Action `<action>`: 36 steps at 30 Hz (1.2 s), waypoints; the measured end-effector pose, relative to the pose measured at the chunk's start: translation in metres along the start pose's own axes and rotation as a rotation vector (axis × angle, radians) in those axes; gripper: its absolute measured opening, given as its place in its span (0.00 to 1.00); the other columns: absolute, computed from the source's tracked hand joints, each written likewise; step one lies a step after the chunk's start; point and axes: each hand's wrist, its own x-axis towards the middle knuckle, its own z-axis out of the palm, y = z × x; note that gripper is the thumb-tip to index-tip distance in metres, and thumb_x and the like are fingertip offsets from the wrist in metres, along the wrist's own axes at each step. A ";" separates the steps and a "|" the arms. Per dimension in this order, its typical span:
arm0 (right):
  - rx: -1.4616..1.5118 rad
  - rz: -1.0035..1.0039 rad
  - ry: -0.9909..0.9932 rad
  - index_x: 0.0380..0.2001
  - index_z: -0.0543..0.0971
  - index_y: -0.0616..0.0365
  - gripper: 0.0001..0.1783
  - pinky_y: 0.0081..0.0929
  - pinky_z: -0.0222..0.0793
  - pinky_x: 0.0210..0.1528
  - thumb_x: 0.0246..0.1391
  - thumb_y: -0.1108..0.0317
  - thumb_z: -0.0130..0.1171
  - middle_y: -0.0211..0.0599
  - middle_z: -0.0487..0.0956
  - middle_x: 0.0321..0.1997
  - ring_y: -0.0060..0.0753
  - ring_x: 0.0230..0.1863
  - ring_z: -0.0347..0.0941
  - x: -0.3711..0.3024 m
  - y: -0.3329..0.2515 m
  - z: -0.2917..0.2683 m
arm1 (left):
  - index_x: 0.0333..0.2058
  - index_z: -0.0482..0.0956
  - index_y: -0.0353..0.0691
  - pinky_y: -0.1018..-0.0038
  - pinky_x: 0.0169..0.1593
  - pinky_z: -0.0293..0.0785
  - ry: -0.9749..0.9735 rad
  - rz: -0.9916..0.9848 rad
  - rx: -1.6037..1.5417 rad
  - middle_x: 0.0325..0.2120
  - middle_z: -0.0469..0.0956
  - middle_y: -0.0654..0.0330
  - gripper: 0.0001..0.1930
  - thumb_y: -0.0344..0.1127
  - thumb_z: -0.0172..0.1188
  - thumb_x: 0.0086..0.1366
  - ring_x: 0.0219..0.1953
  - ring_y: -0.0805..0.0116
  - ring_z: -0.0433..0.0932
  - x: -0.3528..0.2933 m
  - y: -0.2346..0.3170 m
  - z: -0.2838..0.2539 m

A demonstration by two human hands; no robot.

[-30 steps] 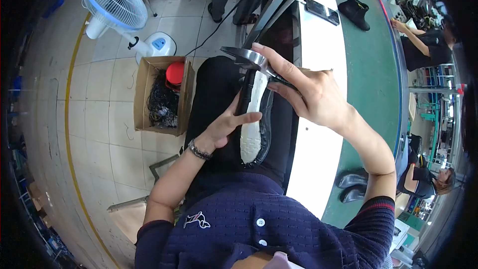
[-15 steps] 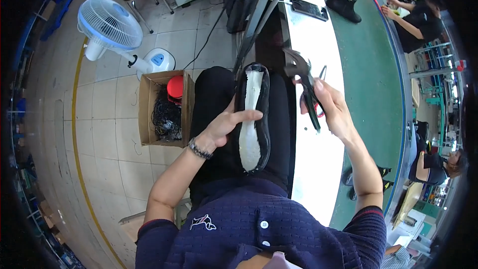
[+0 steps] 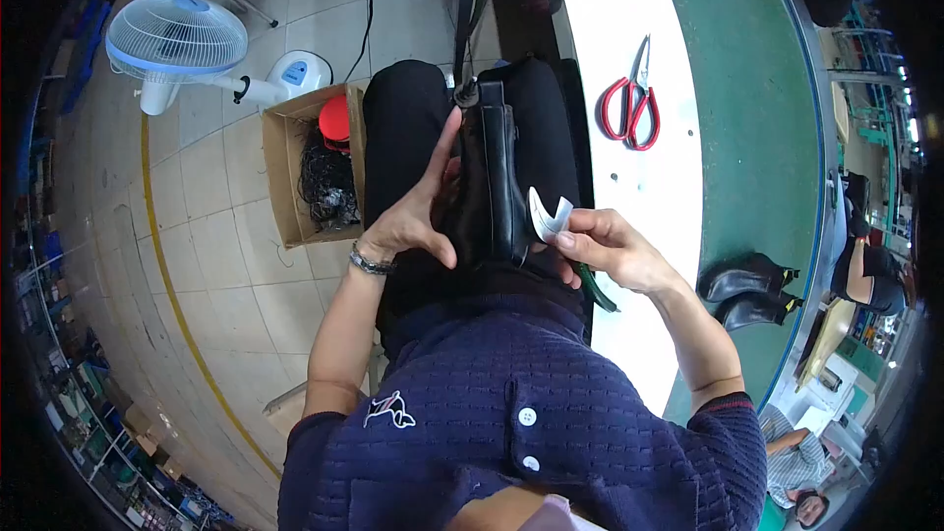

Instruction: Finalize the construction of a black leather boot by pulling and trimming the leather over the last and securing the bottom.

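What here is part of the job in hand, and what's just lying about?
Likely part of the job:
black shoe, beside the person's left grip
green-handled tool, in the right grip

Seemingly just lying about, untouched:
red-handled scissors, on the white bench
two dark boots, on the green table
blue-and-white fan
cardboard box, holding dark tangled scraps

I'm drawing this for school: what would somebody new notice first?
Probably the shiny black shoe between the left hand and right hand. Then the red-handled scissors on the white bench, to the right, and the blue-and-white fan on the floor at upper left.
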 end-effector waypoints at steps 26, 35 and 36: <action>-0.889 0.100 0.014 0.20 0.80 0.67 0.29 0.36 0.68 0.19 0.64 0.51 0.50 0.46 0.73 0.11 0.44 0.13 0.73 -0.013 -0.025 0.048 | 0.48 0.65 0.41 0.80 0.40 0.69 0.475 0.051 0.283 0.33 0.70 0.65 0.30 0.57 0.64 0.58 0.35 0.78 0.70 0.016 0.006 0.056; -0.758 0.051 0.089 0.23 0.82 0.65 0.27 0.31 0.64 0.17 0.61 0.50 0.53 0.43 0.74 0.11 0.36 0.12 0.71 -0.017 -0.005 0.047 | 0.54 0.68 0.37 0.75 0.42 0.74 0.457 -0.014 0.086 0.36 0.76 0.59 0.40 0.71 0.40 0.62 0.37 0.72 0.76 0.031 -0.005 0.027; -0.736 0.066 0.069 0.24 0.83 0.64 0.26 0.30 0.64 0.17 0.61 0.50 0.54 0.42 0.74 0.11 0.35 0.12 0.72 -0.017 -0.002 0.049 | 0.53 0.69 0.35 0.70 0.43 0.78 0.328 -0.251 -0.278 0.38 0.79 0.53 0.47 0.76 0.30 0.61 0.39 0.66 0.80 0.031 -0.009 0.014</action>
